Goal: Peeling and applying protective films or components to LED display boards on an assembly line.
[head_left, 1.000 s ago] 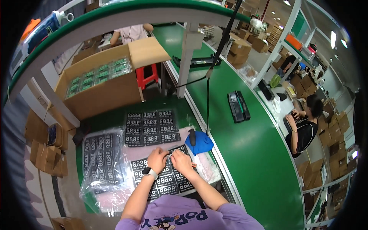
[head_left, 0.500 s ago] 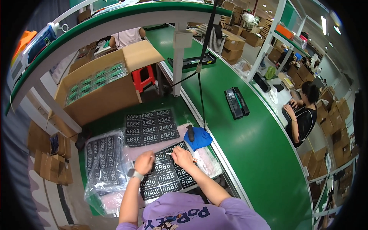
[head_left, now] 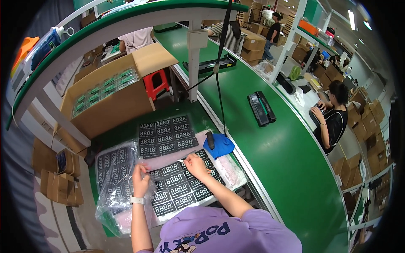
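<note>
A sheet of black digit-display panels (head_left: 179, 179), joined in rows, lies before me on a pink foam pad. Over its upper part is my right hand (head_left: 195, 165), its fingers pinched on a small white pointed piece (head_left: 180, 160); the rest of the piece is hidden. My left hand (head_left: 140, 179), with a pale watch on the wrist, is raised at the panels' left edge beside the clear plastic bag (head_left: 110, 202). Its fingers are curled together, slightly blurred, and whatever they hold cannot be made out. Another display sheet (head_left: 165, 135) lies farther back.
A blue cloth (head_left: 219, 145) with a black-handled tool (head_left: 210, 139) lies right of the panels. Behind stands an open carton (head_left: 114, 107) of green circuit boards. On the right a green conveyor (head_left: 291, 168) carries black units (head_left: 261, 109). A co-worker (head_left: 333, 118) sits beyond it.
My left hand has moved left, off the panels toward the plastic bag. The right hand has shifted slightly up and left, still pinching the white piece.
</note>
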Tool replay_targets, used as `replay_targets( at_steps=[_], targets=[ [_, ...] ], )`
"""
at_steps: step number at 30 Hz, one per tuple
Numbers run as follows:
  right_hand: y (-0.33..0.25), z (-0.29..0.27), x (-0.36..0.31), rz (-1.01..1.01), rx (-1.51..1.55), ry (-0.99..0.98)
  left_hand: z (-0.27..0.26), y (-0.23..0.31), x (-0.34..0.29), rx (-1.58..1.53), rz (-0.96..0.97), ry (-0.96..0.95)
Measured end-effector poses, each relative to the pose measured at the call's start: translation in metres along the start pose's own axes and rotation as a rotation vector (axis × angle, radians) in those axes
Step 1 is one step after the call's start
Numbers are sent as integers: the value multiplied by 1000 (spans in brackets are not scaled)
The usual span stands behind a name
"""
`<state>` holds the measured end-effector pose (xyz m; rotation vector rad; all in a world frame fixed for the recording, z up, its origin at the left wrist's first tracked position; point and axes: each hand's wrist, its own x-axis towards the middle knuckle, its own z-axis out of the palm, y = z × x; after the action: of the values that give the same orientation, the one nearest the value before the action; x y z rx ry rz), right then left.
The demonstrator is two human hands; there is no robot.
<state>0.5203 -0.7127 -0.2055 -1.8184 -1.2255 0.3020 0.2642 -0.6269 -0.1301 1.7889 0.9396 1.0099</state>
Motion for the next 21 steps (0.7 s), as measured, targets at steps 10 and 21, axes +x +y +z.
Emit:
replay_targets(
  at_steps=[10,21],
  targets=[
    [4,2,-12,-6,159,124,45,20,3,-283,-163,-6],
    [22,-43,4,2,210,119,91,6,39,289,174,-17]
  ],
)
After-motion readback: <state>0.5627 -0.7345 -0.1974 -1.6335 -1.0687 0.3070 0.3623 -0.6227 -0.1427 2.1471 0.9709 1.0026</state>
